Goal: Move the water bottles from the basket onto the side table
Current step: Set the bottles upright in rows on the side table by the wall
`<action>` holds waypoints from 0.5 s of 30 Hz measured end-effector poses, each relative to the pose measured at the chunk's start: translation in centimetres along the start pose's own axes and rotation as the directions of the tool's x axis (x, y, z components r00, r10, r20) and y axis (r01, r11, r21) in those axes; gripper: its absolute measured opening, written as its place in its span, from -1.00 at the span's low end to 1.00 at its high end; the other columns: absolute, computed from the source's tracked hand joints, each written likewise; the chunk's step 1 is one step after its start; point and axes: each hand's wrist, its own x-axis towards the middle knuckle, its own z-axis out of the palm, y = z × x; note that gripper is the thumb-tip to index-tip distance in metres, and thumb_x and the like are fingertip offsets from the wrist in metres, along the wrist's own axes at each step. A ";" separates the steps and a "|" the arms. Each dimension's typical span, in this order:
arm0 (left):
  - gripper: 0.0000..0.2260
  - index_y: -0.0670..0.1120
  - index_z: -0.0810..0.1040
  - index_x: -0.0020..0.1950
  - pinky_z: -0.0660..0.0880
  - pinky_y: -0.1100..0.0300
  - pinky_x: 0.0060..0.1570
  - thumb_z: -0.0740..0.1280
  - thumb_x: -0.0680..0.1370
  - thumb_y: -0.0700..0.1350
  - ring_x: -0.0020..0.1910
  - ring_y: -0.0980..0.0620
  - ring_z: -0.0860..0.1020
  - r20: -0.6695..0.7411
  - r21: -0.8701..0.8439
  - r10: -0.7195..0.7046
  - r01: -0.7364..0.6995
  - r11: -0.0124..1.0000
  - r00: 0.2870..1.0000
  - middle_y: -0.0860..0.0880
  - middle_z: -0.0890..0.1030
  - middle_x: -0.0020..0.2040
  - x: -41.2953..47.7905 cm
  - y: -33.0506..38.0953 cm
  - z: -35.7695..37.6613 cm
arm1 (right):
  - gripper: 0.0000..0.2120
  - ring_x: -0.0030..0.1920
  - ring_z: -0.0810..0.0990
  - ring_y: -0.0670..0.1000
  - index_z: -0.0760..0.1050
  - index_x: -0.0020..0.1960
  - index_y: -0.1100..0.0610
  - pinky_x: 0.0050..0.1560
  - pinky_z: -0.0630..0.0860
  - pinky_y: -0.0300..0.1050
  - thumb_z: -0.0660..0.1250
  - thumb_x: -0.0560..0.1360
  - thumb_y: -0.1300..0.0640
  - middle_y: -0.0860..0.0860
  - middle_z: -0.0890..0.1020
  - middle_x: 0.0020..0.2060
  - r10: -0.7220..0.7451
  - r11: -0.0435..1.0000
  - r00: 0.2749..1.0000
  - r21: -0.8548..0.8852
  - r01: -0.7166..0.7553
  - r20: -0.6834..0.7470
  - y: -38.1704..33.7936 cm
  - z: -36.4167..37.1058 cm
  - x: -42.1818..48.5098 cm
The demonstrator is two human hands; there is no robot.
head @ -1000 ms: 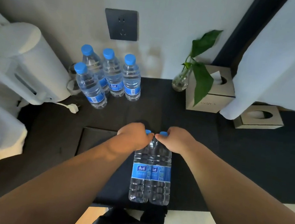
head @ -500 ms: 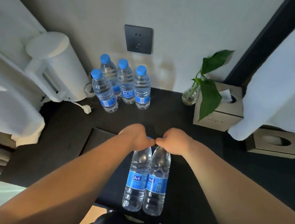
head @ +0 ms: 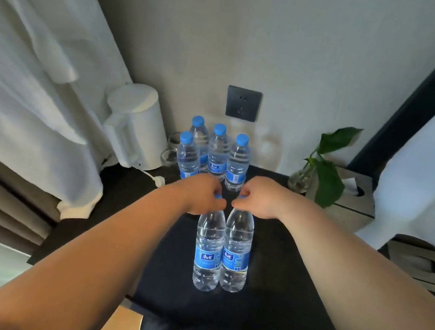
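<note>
Both arms reach forward. The left hand point(head: 202, 195) is clamped on the cap of the left bottle point(head: 208, 250), the right hand point(head: 257, 198) on the cap of the right bottle point(head: 236, 251). Both are upright, sides touching, over the dark side table point(head: 293, 273); whether the bases rest on it is unclear. The back bottles point(head: 216, 153), four of them, stand by the wall beside a white kettle point(head: 138, 125).

Both bare forearms reach forward and converge. The left hand point(head: 201, 194) grips the left bottle point(head: 209, 247) by its cap, the right hand point(head: 257, 198) the right bottle point(head: 236, 248), fingertips nearly meeting.
</note>
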 end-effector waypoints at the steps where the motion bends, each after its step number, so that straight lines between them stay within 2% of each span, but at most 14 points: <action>1: -0.77 -0.02 0.61 -0.14 0.59 0.02 -0.14 0.31 0.45 0.12 -0.16 0.01 0.61 -0.027 0.004 0.010 -0.010 1.000 1.000 0.01 0.63 -0.15 -0.1 -0.1 -0.8 | -0.68 -0.42 0.36 -0.04 0.42 -0.35 0.08 -0.36 0.28 -0.09 0.41 0.48 -0.02 -0.04 0.41 -0.45 -0.015 1.000 0.999 -0.004 0.015 -0.029 -0.5 -0.5 0.2; 3: -0.80 -0.02 0.55 -0.19 0.47 0.11 -0.29 0.33 0.46 0.10 -0.24 0.02 0.56 -0.084 0.013 0.029 -0.028 1.000 0.996 0.01 0.59 -0.22 -0.2 -0.4 -2.3 | -0.71 -0.36 0.40 -0.01 0.44 -0.30 0.09 -0.32 0.30 -0.07 0.41 0.48 -0.04 0.01 0.44 -0.39 -0.027 0.999 0.996 -0.033 0.025 -0.084 -1.5 -1.4 0.6; 6: -0.79 -0.04 0.53 -0.19 0.37 0.14 -0.35 0.35 0.50 0.09 -0.29 0.04 0.53 -0.155 0.035 0.062 -0.057 0.998 0.986 0.01 0.57 -0.26 0.0 -0.9 -4.6 | -0.72 -0.31 0.47 0.00 0.50 -0.26 0.08 -0.33 0.33 -0.08 0.42 0.49 -0.09 -0.01 0.50 -0.34 -0.031 0.998 0.985 -0.065 0.021 -0.167 -2.7 -2.7 1.5; 8: -0.79 -0.05 0.57 -0.09 0.46 0.11 -0.28 0.36 0.52 0.09 -0.21 0.00 0.57 -0.196 0.065 0.081 -0.070 0.995 0.977 -0.01 0.60 -0.18 0.3 -1.3 -5.8 | -0.80 -0.22 0.55 -0.02 0.58 -0.12 0.02 -0.25 0.44 -0.09 0.43 0.49 -0.11 -0.04 0.58 -0.22 -0.032 0.997 0.979 -0.070 0.019 -0.199 -3.3 -3.3 2.0; 10: -0.76 -0.05 0.59 0.03 0.56 0.05 -0.12 0.37 0.54 0.10 -0.10 -0.04 0.60 -0.222 0.074 0.092 -0.078 0.994 0.971 -0.03 0.62 -0.06 0.7 -1.6 -6.6 | -0.87 -0.12 0.59 0.01 0.60 -0.05 -0.06 -0.19 0.50 -0.10 0.43 0.49 -0.10 -0.06 0.60 -0.14 -0.037 0.997 0.974 -0.072 0.021 -0.224 -3.7 -3.4 2.5; 12: -0.74 -0.04 0.58 0.09 0.59 -0.01 -0.02 0.37 0.54 0.11 -0.05 -0.05 0.60 -0.235 0.092 0.112 -0.092 0.991 0.966 -0.03 0.62 -0.02 1.3 -1.9 -6.9 | -0.90 -0.13 0.57 -0.01 0.52 -0.13 -0.13 -0.28 0.40 -0.15 0.43 0.49 -0.08 -0.10 0.56 -0.18 -0.041 0.998 0.964 -0.061 0.026 -0.261 -4.0 -3.3 3.0; 15: -0.78 -0.03 0.53 0.04 0.58 0.00 -0.04 0.36 0.54 0.09 -0.06 -0.07 0.59 -0.234 0.125 0.108 -0.081 0.989 0.966 -0.04 0.60 -0.04 2.3 -2.3 -6.6 | -0.90 -0.12 0.54 -0.01 0.51 -0.04 -0.13 -0.28 0.36 -0.16 0.42 0.50 -0.07 -0.12 0.53 -0.15 -0.012 0.998 0.945 -0.061 -0.009 -0.327 -4.2 -3.0 3.9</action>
